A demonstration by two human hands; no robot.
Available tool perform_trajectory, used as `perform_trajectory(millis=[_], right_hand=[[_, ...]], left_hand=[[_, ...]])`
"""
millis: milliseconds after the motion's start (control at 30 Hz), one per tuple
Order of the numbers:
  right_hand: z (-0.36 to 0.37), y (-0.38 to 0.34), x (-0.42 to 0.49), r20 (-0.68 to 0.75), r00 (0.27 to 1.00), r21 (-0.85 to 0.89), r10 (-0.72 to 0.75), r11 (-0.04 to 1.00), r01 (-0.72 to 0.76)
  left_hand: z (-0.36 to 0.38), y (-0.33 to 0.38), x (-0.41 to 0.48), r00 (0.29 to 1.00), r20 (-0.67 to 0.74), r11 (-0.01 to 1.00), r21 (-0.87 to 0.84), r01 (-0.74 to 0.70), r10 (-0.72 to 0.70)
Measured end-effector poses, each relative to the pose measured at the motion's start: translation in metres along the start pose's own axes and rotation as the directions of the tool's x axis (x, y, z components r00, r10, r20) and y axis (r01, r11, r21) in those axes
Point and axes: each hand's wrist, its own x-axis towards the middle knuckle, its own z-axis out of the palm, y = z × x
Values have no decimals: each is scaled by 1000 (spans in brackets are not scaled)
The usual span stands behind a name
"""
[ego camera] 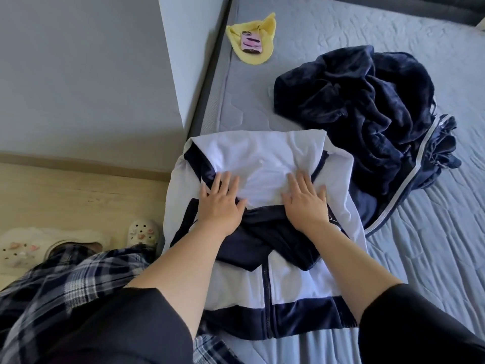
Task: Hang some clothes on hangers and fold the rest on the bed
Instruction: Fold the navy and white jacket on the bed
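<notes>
Far L: grey wall over a pale wooden floor. On the floor are two white perforated clogs w/ small charms, one at the frame's L edge, the other just beside the bed. Below them, navy-and-white plaid trousers on the person's legs.

Centre: white zip-up jacket w/ navy trim lies flat on the grey quilted mattress, at its near L edge. The zip runs down the middle toward the camera, w/ the navy hem band nearest. The top part is folded down over the body, and navy sleeve fabric is bunched across the middle.

L hand rests palm-down on the jacket, fingers straight & spread, over a navy stripe and the edge of the white fold. R hand is near it at the same height, also flat, fingers straight & slightly apart, pressing the white fold where it meets the navy sleeve. Neither hand grips anything. Forearms bare, black sleeves at the bottom.

Up top near the mattress's L edge, well apart from the jacket: a soft yellow cloth w/ a pink-cased phone lying on it.

R: crumpled heap of dark navy fleece clothing, touching the jacket's R side. A navy garment w/ white side stripe lies at the heap's R edge.
</notes>
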Motion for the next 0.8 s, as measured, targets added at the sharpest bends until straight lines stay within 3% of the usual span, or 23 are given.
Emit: perform_trajectory(millis=[67, 200, 267, 300, 433, 533, 633, 733, 800], right_hand=[[6, 9, 4, -17, 998, 58, 67, 996, -66], [-2, 7, 11, -331, 944, 105, -2, 994, 39], [-11, 2, 23, -448, 892, 84, -66, 990, 116], [-18, -2, 33, -442, 892, 69, -97, 987, 142], [-42, -22, 95, -144, 978, 9, -152, 988, 155], [-57, -27, 137, 83, 982, -1, -172, 985, 173], [-71, -18, 165, 299, 949, -27, -102, 993, 116], [-84, -13, 175, 378, 922, -121, -79, 984, 134], [-91, -16, 175, 347, 934, -218, -87, 961, 170]], left_hand=[[-1, -10, 5, 999, -43, 1000, 10, 15, -14], [-19, -16, 21, 926, -377, 997, 72, 3, 24], [-32, -16, 40, 908, -411, 995, 86, -53, 84], [-39, -16, 52, 912, -395, 993, 89, -79, 108], [-62, -13, 100, 977, -187, 995, 8, -104, 103], [-76, -20, 127, 997, 45, 998, 0, -57, 57], [-84, -33, 136, 997, 63, 997, 45, -58, 55], [-90, -39, 136, 995, 93, 999, 3, -48, 48], [-98, -39, 134, 992, 120, 999, 44, -27, 21]])
